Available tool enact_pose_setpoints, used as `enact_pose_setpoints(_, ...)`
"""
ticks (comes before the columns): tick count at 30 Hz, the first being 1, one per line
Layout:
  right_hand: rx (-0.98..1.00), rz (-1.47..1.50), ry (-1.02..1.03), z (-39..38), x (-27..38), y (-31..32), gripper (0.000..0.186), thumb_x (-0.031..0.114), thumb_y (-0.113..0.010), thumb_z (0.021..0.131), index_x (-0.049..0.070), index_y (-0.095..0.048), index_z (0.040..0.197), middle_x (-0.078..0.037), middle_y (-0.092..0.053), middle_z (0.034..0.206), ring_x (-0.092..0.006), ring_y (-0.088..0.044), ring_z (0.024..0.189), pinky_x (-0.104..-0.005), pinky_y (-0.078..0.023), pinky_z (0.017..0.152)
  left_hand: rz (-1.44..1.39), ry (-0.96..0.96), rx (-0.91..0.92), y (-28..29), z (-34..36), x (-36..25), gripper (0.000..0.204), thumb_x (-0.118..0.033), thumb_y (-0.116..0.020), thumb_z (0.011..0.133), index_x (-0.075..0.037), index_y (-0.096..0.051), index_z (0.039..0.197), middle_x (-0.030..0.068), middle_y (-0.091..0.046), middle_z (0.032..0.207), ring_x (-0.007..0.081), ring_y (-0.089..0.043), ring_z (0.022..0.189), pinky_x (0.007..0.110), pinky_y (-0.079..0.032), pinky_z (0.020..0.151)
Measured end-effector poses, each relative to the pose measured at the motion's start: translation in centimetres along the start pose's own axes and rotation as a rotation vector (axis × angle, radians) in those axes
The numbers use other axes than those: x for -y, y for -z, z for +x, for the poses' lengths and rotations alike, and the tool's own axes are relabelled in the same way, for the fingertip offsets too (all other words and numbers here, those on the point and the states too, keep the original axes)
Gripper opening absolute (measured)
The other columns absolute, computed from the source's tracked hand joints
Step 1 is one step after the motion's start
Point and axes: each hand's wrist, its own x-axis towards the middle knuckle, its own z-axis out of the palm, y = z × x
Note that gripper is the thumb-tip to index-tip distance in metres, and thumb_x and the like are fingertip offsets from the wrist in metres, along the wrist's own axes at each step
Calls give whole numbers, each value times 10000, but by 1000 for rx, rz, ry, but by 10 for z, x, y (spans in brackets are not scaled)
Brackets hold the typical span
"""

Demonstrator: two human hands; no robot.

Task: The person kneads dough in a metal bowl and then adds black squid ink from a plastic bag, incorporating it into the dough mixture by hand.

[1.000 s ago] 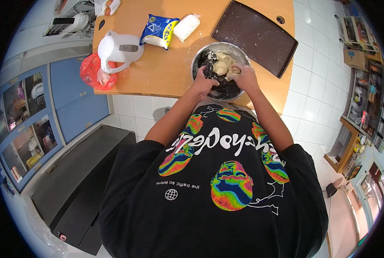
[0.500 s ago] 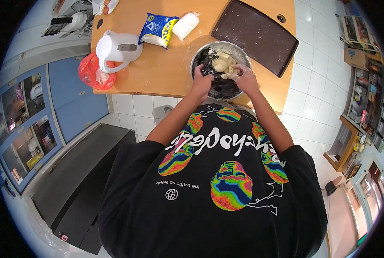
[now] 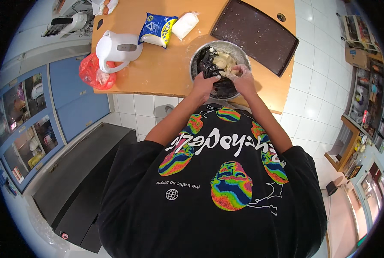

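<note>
A round metal bowl (image 3: 242, 50) stands near the front edge of the table, with crumpled black plastic (image 3: 206, 62) inside it. On the plastic lies a lump of pale, soft dough (image 3: 223, 60). My left hand (image 3: 203, 84) is closed on the gathered black plastic at the bowl's near left side, thumb pointing right. Thin clear film, apparently a disposable glove, covers my right hand (image 3: 243, 80). Its fingers are pinched together at the dough's right edge, on a bit of the dough. My fingertips are partly hidden.
A dark baking tray (image 3: 260, 36) lies right of the bowl. Behind the bowl are a blue-and-yellow packet (image 3: 157, 30) and a white bag (image 3: 185, 26). At left stand a white electric kettle (image 3: 119, 48) and a red plastic bag (image 3: 91, 73). White floor tiles (image 3: 305, 77) show at right.
My left hand has shifted slightly right with the black plastic. My right fingers have drawn closer together at the dough, whose surface has changed shape a little.
</note>
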Motion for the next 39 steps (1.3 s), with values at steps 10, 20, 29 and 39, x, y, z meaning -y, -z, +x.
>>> enact_pose_setpoints(10, -141, -180, 524, -32, 5, 13, 234, 153, -740, 744, 83, -673, 957, -112, -562, 1057, -301, -575, 1009, -402, -502, 847, -292, -126, 204, -13, -6, -6, 358, 57, -545, 855, -46, -522, 1197, 88, -630, 1119, 224, -623, 1028, 393, -520, 883)
enact_pose_setpoints(20, -219, -542, 933, -38, -19, 8, 124, 148, -683, 792, 74, -657, 888, -57, -608, 926, -272, -609, 942, -417, -531, 754, -239, -84, 130, -17, -3, -7, 403, 51, -527, 817, -60, -519, 1204, 65, -620, 1108, 200, -623, 972, 344, -511, 857)
enact_pose_setpoints(29, -93, 383, 157, -44, -6, 11, 241, 129, -684, 828, 47, -652, 1052, -104, -688, 937, -294, -659, 912, -374, -525, 823, -315, -53, 144, -5, 2, -4, 435, 13, -445, 853, -97, -449, 1274, 79, -602, 1156, 233, -618, 1044, 404, -538, 858)
enact_pose_setpoints(39, 96, -475, 827, 7, 5, 31, 297, 233, -686, 830, 150, -683, 1115, -89, -639, 1188, -298, -574, 1152, -418, -454, 986, -363, -75, 133, -7, -6, -6, 468, -4, -430, 866, -95, -421, 1326, 105, -556, 1256, 255, -580, 1126, 430, -504, 942)
